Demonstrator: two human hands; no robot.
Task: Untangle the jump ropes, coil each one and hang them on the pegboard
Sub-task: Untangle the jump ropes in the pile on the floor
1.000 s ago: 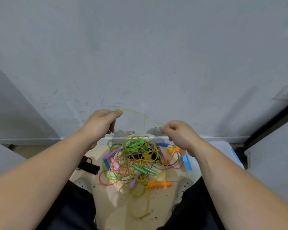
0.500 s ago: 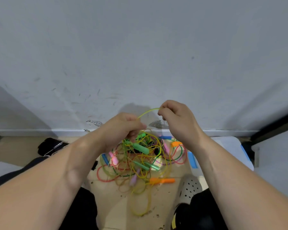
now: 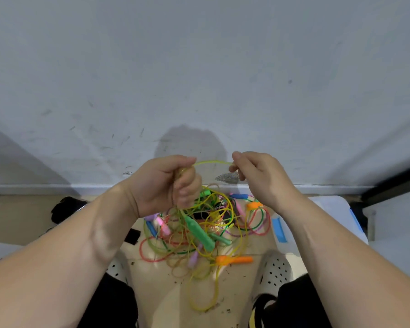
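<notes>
Yellow cord (image 3: 211,162) arcs btwn both hands, held up in front of wall (image 3: 199,67). L hand (image 3: 161,188) is fisted, fingers curled round a bunch of that cord. R hand (image 3: 263,178) pinches it w/ thumb + forefinger, other fingers tucked in. Other ropes = multicolour tangle (image 3: 171,242) on floor (image 3: 234,304) directly below, btwn the person's shoes (image 3: 273,271). Yellow strands run down from L fist into it. Green handle (image 3: 199,233) sits under L hand, can't tell if dangling or lying on pile. Orange handle (image 3: 234,259) at near edge. Pegboard not in view.

Risks, my read:
- Pulling more yellow w/o checking crossings prob cinches knots w/ red/green cords, or drags whole pile up.
- Handles likely snag in loops.
- Bunch in L fist could slip + re-tangle if grip eases.
- Long yellow loop (image 3: 216,287) near feet = step-on hazard.
</notes>
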